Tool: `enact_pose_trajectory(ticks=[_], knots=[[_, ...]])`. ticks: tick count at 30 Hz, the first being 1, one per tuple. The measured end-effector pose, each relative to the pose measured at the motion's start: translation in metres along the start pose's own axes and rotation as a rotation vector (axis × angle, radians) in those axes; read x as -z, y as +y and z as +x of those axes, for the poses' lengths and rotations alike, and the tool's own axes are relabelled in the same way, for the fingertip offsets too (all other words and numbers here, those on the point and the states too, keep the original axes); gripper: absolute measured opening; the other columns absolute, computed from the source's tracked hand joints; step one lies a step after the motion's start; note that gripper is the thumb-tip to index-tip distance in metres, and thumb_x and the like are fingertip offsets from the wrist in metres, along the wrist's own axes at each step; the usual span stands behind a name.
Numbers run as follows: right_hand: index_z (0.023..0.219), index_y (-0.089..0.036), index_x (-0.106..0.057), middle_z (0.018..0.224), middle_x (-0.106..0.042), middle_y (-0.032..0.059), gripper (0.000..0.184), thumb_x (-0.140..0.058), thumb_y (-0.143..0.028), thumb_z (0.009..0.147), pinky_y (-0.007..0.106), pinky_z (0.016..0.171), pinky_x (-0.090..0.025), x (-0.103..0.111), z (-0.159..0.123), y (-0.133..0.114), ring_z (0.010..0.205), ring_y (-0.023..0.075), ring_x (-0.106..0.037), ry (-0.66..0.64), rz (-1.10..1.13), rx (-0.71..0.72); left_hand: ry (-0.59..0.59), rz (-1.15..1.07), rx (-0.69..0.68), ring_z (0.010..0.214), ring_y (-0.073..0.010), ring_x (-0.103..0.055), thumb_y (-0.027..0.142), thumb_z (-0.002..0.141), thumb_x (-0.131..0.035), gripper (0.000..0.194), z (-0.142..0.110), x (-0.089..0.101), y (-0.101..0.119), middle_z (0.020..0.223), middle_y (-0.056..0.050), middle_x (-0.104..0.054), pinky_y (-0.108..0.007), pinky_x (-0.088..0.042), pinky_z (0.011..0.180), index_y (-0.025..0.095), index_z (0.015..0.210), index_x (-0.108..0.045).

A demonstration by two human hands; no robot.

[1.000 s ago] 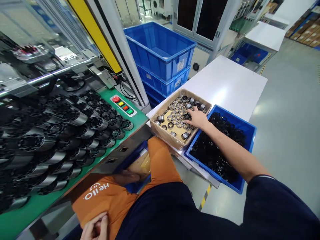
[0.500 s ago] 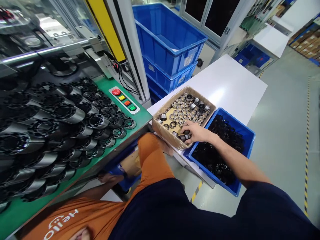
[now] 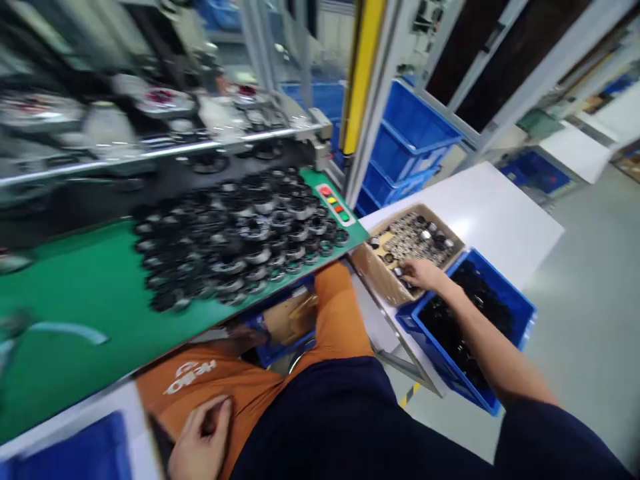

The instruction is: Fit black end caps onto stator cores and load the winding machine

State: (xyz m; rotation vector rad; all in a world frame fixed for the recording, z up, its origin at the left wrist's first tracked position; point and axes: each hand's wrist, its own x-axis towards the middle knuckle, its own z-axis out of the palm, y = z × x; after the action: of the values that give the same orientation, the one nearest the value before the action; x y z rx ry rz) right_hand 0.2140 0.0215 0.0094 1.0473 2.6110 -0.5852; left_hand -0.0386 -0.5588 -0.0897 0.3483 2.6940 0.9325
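My right hand [image 3: 421, 272] reaches into the cardboard box [image 3: 377, 275] of small metal rings [image 3: 411, 238] on the white table [image 3: 493, 213]. Its fingers curl over rings at the box's near corner, but blur hides whether they grip any. My left hand [image 3: 203, 435] rests low on my orange shorts [image 3: 225, 390], fingers loosely curled, nothing visible in it. A blue bin [image 3: 520, 310] of black parts [image 3: 463, 320] sits just right of the box, under my right forearm.
A green machine deck [image 3: 75, 293] to the left carries several black and silver cylinders [image 3: 245, 233], with a button panel [image 3: 334, 202] at its corner. Stacked blue crates [image 3: 407, 147] stand behind the table. A yellow post [image 3: 361, 73] rises beside them. Another blue bin [image 3: 75, 450] is at bottom left.
The view has swung left and pulled back with motion blur. My right hand stays at the near corner of the box. My left hand has come back into view on my lap.
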Motion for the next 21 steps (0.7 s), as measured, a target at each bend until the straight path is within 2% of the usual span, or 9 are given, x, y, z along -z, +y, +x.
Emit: enact_pose_trajectory(ticks=[3,4,5,7,10,11,13,17,21], knots=[[0.141,-0.02,-0.082,0.14,-0.085,0.0118,0.04,-0.083,-0.053,0.12,0.051,0.11,-0.075,0.011,-0.022,-0.016,0.121,0.0266,-0.085,0.119,0.007,0.038,0.091,-0.086,-0.053,0.078,-0.0287,-0.083,0.069,0.089,-0.063,0.046,0.006,0.023,0.009,0.088,-0.008,-0.088,-0.04,-0.069,0.076,0.027,0.09,-0.08],[0.131,-0.019,-0.084,0.13,-0.088,0.0133,0.041,-0.08,-0.058,0.118,0.055,0.11,-0.075,0.011,-0.027,-0.021,0.116,0.0291,-0.087,0.176,0.026,0.06,0.148,-0.083,-0.06,0.08,-0.0277,-0.083,0.069,0.093,-0.062,0.047,0.011,0.036,0.012,0.091,-0.008,-0.088,-0.039,-0.069,0.078,0.026,0.093,-0.081],[0.121,-0.022,-0.087,0.123,-0.09,0.0193,0.044,-0.073,-0.064,0.117,0.061,0.106,-0.076,0.011,-0.032,-0.027,0.111,0.0368,-0.089,0.23,0.057,0.094,0.212,-0.069,-0.065,0.083,-0.027,-0.082,0.069,0.097,-0.062,0.048,0.019,0.05,0.015,0.094,-0.008,-0.088,-0.039,-0.068,0.081,0.026,0.096,-0.082],[0.116,-0.029,-0.089,0.12,-0.093,0.0224,0.053,-0.063,-0.075,0.11,0.066,0.095,-0.077,0.004,-0.038,-0.042,0.099,0.0448,-0.092,0.285,0.136,0.176,0.349,-0.013,-0.064,0.091,-0.027,-0.079,0.067,0.106,-0.059,0.05,0.04,0.083,0.023,0.101,-0.01,-0.087,-0.041,-0.067,0.092,0.024,0.101,-0.083],[0.121,-0.036,-0.091,0.112,-0.095,0.0169,0.047,-0.07,-0.074,0.102,0.063,0.088,-0.079,-0.015,-0.043,-0.08,0.09,0.0441,-0.093,0.248,0.234,0.306,0.492,0.104,-0.03,0.111,-0.0307,-0.077,0.061,0.114,-0.059,0.049,0.088,0.133,0.036,0.122,-0.014,-0.085,-0.046,-0.062,0.109,0.022,0.118,-0.088],[0.123,-0.034,-0.091,0.113,-0.095,0.0156,0.046,-0.072,-0.07,0.103,0.06,0.089,-0.08,-0.023,-0.043,-0.096,0.093,0.0419,-0.094,0.205,0.26,0.354,0.504,0.145,-0.017,0.118,-0.0338,-0.076,0.059,0.114,-0.063,0.048,0.106,0.147,0.039,0.128,-0.016,-0.084,-0.049,-0.061,0.112,0.023,0.13,-0.09],[0.128,-0.03,-0.093,0.113,-0.095,0.0138,0.043,-0.074,-0.062,0.107,0.052,0.094,-0.081,-0.041,-0.043,-0.131,0.097,0.0365,-0.095,0.111,0.305,0.446,0.493,0.221,0.001,0.134,-0.0425,-0.069,0.052,0.11,-0.072,0.045,0.139,0.168,0.045,0.137,-0.02,-0.08,-0.056,-0.057,0.117,0.023,0.137,-0.092],[0.135,-0.027,-0.094,0.112,-0.094,0.0114,0.036,-0.071,-0.046,0.113,0.043,0.1,-0.079,-0.071,-0.045,-0.191,0.103,0.0305,-0.095,-0.044,0.376,0.579,0.42,0.276,0.004,0.142,-0.0517,-0.061,0.043,0.105,-0.075,0.032,0.178,0.182,0.055,0.136,-0.027,-0.077,-0.064,-0.053,0.118,0.018,0.113,-0.094],[0.135,-0.028,-0.094,0.122,-0.094,0.0117,0.031,-0.073,-0.036,0.114,0.043,0.108,-0.078,-0.085,-0.056,-0.23,0.114,0.0302,-0.094,-0.128,0.449,0.638,0.411,0.183,-0.011,0.145,-0.0518,-0.061,0.039,0.106,-0.067,0.026,0.182,0.179,0.06,0.135,-0.028,-0.077,-0.066,-0.05,0.123,0.019,0.103,-0.083]])
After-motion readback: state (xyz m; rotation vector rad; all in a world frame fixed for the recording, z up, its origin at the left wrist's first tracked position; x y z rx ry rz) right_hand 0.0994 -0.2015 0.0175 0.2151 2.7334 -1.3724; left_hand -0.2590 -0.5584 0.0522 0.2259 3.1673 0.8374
